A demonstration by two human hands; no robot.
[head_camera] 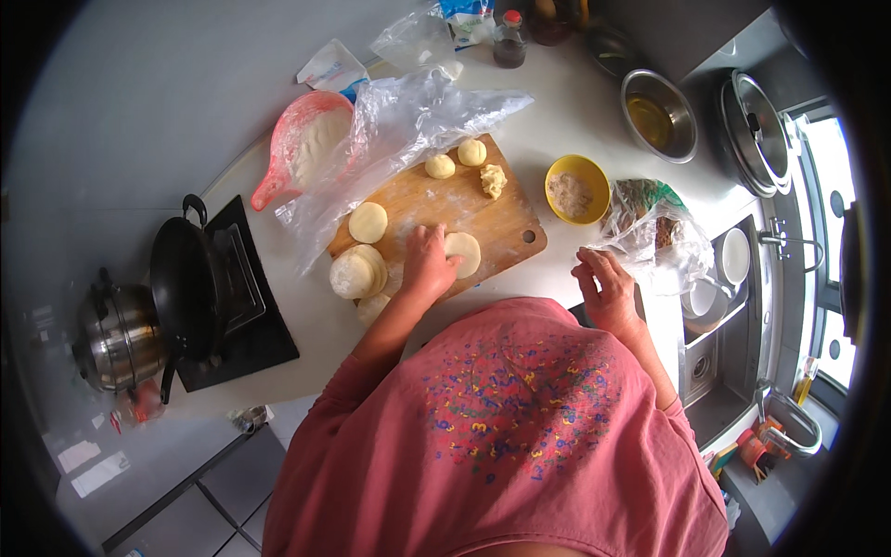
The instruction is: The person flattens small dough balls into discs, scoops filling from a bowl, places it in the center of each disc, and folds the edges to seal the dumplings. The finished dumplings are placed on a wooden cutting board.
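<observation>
On a floured wooden board [445, 202], my left hand [426, 263] grips the left edge of a flat dough round [465, 255], its thumb lying over the dough. My right hand [607, 289] is raised at the counter's front edge, fingers loosely bent and apart, with nothing visible in it. Beside it lies a clear plastic bag [679, 244] with brown contents. A yellow bowl [603, 182] of pale crumbly filling stands just beyond. Left of my left hand are another dough round [367, 222] and a stack of dough rounds [353, 273]. Two dough balls [456, 160] and a rough dough lump [493, 181] sit at the board's far side.
Plastic film [418, 111] overlaps the board and a pink flour-dusted scoop-shaped container [306, 139]. A steel bowl of yellow liquid [658, 117] stands at the back right. To the left, a black wok [184, 278] is on the cooktop. Bowls sit in the sink [717, 376] at right.
</observation>
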